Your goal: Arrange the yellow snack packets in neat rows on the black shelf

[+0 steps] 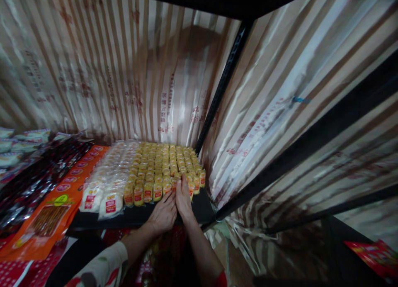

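Note:
Rows of small yellow snack packets with red labels cover the right part of a dark shelf. My left hand rests at the shelf's front, fingers curled against the front row of yellow packets. My right hand lies beside it, fingers stretched forward and pressed together against the same row near its right end. The two hands touch each other. White packets with red labels fill the rows to the left of the yellow ones.
Orange packets and dark red shiny packets lie further left on the shelf. Striped plastic sheeting hangs behind and to the right. A black shelf post rises at the back right corner. A red packet lies at lower right.

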### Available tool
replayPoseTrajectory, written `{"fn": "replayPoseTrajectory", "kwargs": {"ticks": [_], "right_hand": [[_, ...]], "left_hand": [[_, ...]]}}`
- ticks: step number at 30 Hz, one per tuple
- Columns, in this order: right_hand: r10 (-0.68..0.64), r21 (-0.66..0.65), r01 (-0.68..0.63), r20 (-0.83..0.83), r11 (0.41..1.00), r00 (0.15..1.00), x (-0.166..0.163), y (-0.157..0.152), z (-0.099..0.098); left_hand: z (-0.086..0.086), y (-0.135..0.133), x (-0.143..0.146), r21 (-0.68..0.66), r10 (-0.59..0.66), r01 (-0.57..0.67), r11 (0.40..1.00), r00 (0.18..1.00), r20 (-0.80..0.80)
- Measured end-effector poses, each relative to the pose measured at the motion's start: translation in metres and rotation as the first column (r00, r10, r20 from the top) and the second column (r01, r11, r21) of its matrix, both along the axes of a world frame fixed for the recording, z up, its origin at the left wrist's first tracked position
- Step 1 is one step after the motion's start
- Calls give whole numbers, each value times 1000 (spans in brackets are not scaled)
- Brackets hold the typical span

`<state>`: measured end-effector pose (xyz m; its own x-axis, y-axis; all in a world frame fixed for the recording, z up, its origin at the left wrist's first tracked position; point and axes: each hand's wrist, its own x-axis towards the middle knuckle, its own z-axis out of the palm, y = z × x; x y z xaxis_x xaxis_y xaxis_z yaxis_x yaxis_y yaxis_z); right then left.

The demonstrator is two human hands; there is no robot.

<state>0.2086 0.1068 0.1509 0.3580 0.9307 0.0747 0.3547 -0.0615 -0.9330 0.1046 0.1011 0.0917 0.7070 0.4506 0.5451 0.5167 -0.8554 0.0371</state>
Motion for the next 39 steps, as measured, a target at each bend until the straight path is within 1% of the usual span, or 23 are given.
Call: {"fn": "replayPoseTrajectory", "kwargs": {"ticks": [3,6,12,16,20,23,30,34,37,39], "right_hand": [[-14,-6,14,11,1000,1000,-3,3,3],[-6,5,6,-32,1000,999,-7,5,6],[22,-27,-24,-62,999,998,-4,6,7],[40,-16,-40,-43,999,998,-2,7,5],[56,-23,-56,-22,998,998,-1,12,6],[41,-10,-42,-27,999,999,-2,21,5],[-28,-25,28,-32,999,999,-3,39,-4],[-34,-65,28,-102,997,994,-1,46,-6],[-12,-66,0,-173,998,985,0,48,-8],[-3,-63,-9,-183,998,983,1,50,-9]], "left_hand": [[-3,1,0,-3,-2,2,1000,999,-40],[-5,2,0,-10,1,-1,1000,1000,-22],[-9,2,1,-20,3,-3,1000,1000,-20],[-11,3,2,-31,7,-8,999,999,-38],[-12,2,3,-13,27,-28,1000,999,-29],[-14,2,3,6,33,-33,999,999,-17],[-22,5,6,57,21,-20,998,1000,-16],[-24,6,8,43,57,-58,997,998,32],[-22,4,8,14,86,-87,996,995,44],[-19,3,8,-2,92,-92,996,995,37]]}}
